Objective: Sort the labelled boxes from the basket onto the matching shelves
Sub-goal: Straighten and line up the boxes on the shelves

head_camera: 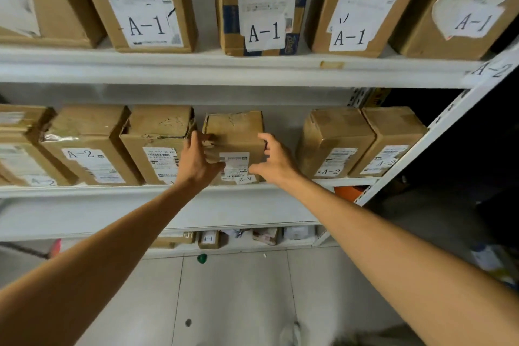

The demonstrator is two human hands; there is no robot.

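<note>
A small brown cardboard box (236,132) with a white label marked A-2 stands on the middle shelf (112,191), between other A-2 boxes. My left hand (196,160) grips its left front edge, fingers up along the side and thumb on the front face. My right hand (276,161) holds its right front edge, fingers curled at the side and thumb low on the front. A tag reading A-2 (491,70) is stuck on the shelf beam above this row. The basket is not in view.
An A-2 box (157,149) sits tight against the left; another (334,140) stands to the right across a narrow gap. The upper shelf (196,70) carries several A-1 boxes (146,0). Small parcels (209,239) lie on the lowest shelf; tiled floor below.
</note>
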